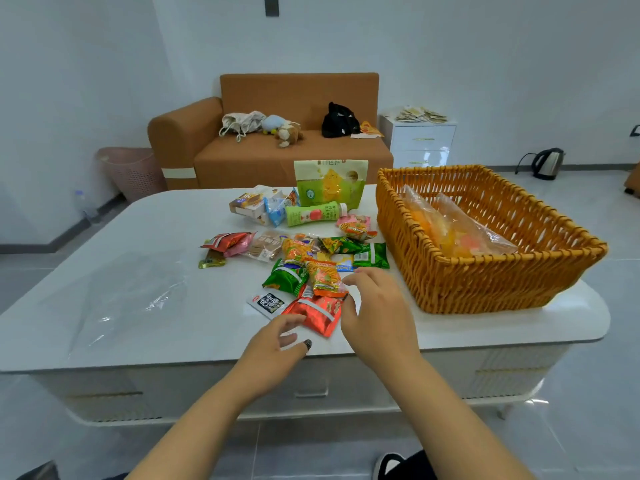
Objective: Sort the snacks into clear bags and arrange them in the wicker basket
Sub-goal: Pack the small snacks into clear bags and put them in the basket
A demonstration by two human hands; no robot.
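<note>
Left hand: the left hand (277, 344) is held low over the table (180, 341) near its front edge, fingers loosely spread and holding nothing; the fingertips are just beside the red packet (317, 311).
Right hand: the right hand (375, 306) is placed just right of the red packet, fingers bent toward the orange noodle packet (323, 277); whether anything is pinched cannot be told.
Near snacks: a white sachet (265, 304) is seen left of the red packet, a green packet (285, 277) just behind it.
Clear bag: an empty clear bag (117, 299) is laid flat toward the table's left edge, well apart from the snacks.
Middle snacks: more small packets (263, 245) are scattered across the middle of the table.
Basket: the wicker basket (485, 282) is set at the table's right edge; a filled clear bag (460, 233) with orange contents is lying inside.
Far snacks: a green bottle (313, 213) is lying on its side, and a tall green pouch (329, 183) is standing near the far edge.
Background: a brown sofa (270, 133) is seen behind the table.
</note>
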